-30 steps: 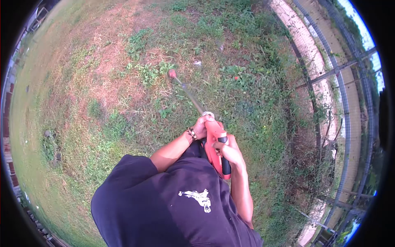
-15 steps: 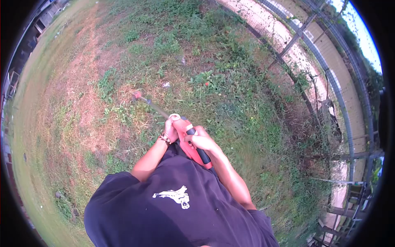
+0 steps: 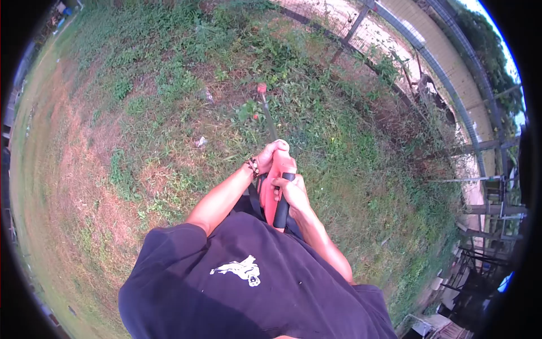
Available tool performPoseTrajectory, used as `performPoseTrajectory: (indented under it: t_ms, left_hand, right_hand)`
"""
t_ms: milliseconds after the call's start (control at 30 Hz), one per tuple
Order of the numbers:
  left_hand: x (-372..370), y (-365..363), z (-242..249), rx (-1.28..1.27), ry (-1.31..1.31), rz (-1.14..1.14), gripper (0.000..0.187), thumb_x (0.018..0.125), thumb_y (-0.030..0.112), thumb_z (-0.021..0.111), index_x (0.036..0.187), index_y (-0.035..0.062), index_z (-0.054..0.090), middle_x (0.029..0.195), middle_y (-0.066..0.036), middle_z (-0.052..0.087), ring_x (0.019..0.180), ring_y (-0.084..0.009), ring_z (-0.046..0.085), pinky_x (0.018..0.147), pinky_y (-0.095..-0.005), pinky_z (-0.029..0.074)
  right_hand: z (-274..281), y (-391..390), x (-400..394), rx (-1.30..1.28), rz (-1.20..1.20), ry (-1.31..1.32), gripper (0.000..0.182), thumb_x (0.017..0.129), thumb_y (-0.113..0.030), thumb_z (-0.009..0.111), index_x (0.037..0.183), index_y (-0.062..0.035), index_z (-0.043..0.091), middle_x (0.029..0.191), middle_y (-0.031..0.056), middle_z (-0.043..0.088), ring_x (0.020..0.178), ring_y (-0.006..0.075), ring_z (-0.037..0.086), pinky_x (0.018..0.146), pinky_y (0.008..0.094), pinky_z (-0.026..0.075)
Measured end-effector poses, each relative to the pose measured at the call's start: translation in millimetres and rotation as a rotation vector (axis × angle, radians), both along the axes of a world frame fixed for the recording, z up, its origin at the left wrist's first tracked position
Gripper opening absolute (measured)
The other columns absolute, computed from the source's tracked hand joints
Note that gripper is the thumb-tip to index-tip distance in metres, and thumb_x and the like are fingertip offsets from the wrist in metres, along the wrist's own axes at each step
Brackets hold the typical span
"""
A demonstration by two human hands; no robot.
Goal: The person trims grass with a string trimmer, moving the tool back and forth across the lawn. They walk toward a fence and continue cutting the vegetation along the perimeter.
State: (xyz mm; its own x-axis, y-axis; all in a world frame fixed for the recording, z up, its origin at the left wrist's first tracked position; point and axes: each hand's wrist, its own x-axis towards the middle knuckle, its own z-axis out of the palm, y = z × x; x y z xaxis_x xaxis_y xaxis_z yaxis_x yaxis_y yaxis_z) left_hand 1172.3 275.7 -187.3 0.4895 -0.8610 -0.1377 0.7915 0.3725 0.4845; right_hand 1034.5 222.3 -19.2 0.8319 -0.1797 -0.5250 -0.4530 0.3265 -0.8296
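A red grass trimmer (image 3: 270, 195) with a black handle points away from my body, its shaft running up to a small red head (image 3: 261, 88) low over the weeds. My left hand (image 3: 267, 157), with a beaded bracelet at the wrist, is closed around the front of the red housing, where the shaft begins. Behind it my right hand (image 3: 294, 193) wraps the black handle. The rear of the trimmer sits close to my dark shirt (image 3: 254, 299).
Green weeds (image 3: 169, 68) and patches of dry grass (image 3: 84, 169) cover the ground. A wire fence with posts (image 3: 357, 25) curves along the right side. A pale scrap of litter (image 3: 201, 142) lies in the grass. Dark structures and planks stand at lower right.
The trimmer has swung to the right, its head moving from the dry patch to the greener weeds near the fence. Both hands keep their grip, and the view has turned with them.
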Motion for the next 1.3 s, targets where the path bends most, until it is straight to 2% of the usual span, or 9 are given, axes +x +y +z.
performPoseTrajectory:
  t_ms: [33,133,367,467,633,667,733,900,1300]
  left_hand:
    - [5,-6,9,0.033,-0.017,-0.062,0.017,0.081,0.027,0.054,0.081,0.0116,0.048,0.072,-0.021,0.06,0.07,-0.0391,0.063,0.065,-0.0443,0.051]
    - [15,-23,34,-0.027,-0.002,-0.26,0.02,0.081,0.028,0.055,0.084,0.0092,0.048,0.071,-0.016,0.058,0.07,-0.0391,0.063,0.066,-0.0457,0.051]
    - [34,-35,41,-0.123,0.03,-0.475,0.022,0.082,0.026,0.054,0.084,0.0051,0.05,0.071,-0.012,0.056,0.07,-0.036,0.064,0.064,-0.0442,0.052]
    - [44,-32,37,-0.099,0.14,-0.474,0.021,0.082,0.026,0.054,0.085,0.0055,0.049,0.071,-0.012,0.056,0.069,-0.0356,0.064,0.064,-0.0435,0.052]
    - [85,-2,36,-0.06,0.072,-0.358,0.022,0.083,0.028,0.055,0.085,0.0069,0.049,0.072,-0.011,0.056,0.07,-0.0355,0.064,0.064,-0.0437,0.052]
    - [94,9,45,-0.049,0.089,-0.336,0.016,0.082,0.025,0.06,0.082,0.0106,0.053,0.074,-0.002,0.057,0.068,-0.016,0.059,0.066,-0.0323,0.05]
    - [120,26,41,0.007,0.103,-0.262,0.015,0.082,0.025,0.059,0.084,0.0108,0.054,0.077,-0.001,0.056,0.072,-0.015,0.059,0.069,-0.0318,0.049]
    - [191,57,23,0.004,0.111,-0.182,0.023,0.081,0.031,0.054,0.082,0.0091,0.049,0.071,-0.017,0.058,0.073,-0.0377,0.062,0.066,-0.045,0.052]
    - [301,68,59,0.018,0.011,-0.275,0.031,0.081,0.039,0.054,0.091,0.0094,0.053,0.084,-0.029,0.061,0.069,-0.035,0.062,0.067,-0.0408,0.053]
  right_hand:
    - [2,3,3,0.014,-0.05,0.025,0.011,0.075,0.0,0.056,0.086,0.0017,0.057,0.061,0.0051,0.055,0.046,0.0103,0.05,0.043,0.0242,0.042]
    - [10,11,11,-0.017,-0.196,0.003,0.013,0.075,0.001,0.055,0.088,0.0018,0.056,0.061,0.0054,0.055,0.046,0.011,0.05,0.043,0.0247,0.042]
    - [21,34,42,-0.045,-0.413,-0.041,0.001,0.071,0.001,0.053,0.07,0.0008,0.054,0.055,0.0065,0.053,0.043,0.0129,0.05,0.043,0.026,0.041]
    - [20,35,55,0.008,-0.409,0.022,0.01,0.073,0.001,0.055,0.082,-0.0003,0.052,0.062,0.0063,0.054,0.046,0.0133,0.05,0.045,0.0257,0.043]
    - [10,42,91,0.058,-0.314,-0.014,0.008,0.073,0.0,0.055,0.081,-0.0004,0.052,0.061,0.0056,0.053,0.047,0.0128,0.049,0.045,0.0252,0.043]
    - [8,44,102,0.07,-0.285,-0.019,0.007,0.074,0.0,0.055,0.08,-0.0005,0.052,0.061,0.0056,0.053,0.046,0.0127,0.049,0.046,0.0251,0.043]
    - [4,49,126,0.044,-0.204,-0.014,0.004,0.073,-0.001,0.055,0.077,-0.0006,0.052,0.059,0.0055,0.053,0.046,0.0125,0.049,0.045,0.0251,0.043]
    - [-2,73,200,0.006,-0.139,-0.052,0.003,0.071,0.0,0.054,0.068,-0.0005,0.053,0.053,0.0049,0.051,0.042,0.0133,0.049,0.043,0.0262,0.041]
    - [17,81,308,-0.014,-0.166,-0.144,0.009,0.069,-0.001,0.056,0.062,-0.0022,0.051,0.049,0.0031,0.05,0.04,0.0124,0.05,0.039,0.0268,0.04]
